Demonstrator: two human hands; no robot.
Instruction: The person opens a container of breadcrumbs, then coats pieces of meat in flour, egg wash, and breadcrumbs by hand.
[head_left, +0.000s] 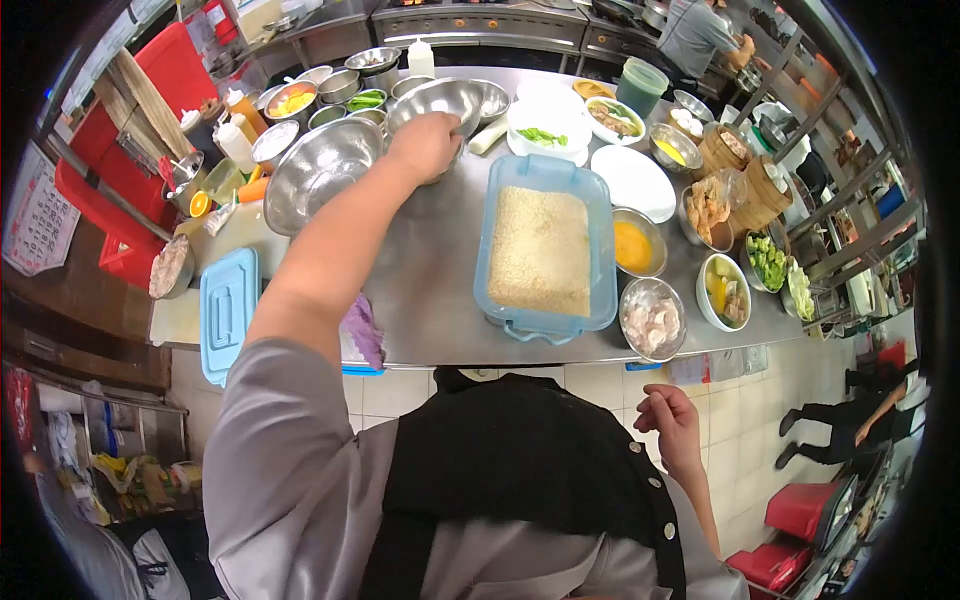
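Steel desk (pixel 425 300) | blue tub (pixel 550 176) | tub's far left: metal bowl (pixel 437 97) at my left hand (pixel 427 145), grip unclear | near right: right hand (pixel 672 422), curled closed

The single view looks out from the person's head, facing forward and steeply down (a wide lens, bending straight edges and darkening the corners). The apron (pixel 500 440) and right hand (pixel 672 425) sit near, low in frame; the surface (pixel 425 290) and left hand (pixel 425 145) lie farther out, through the upper middle; the stove (pixel 480 32) stands well beyond, along the top edge.
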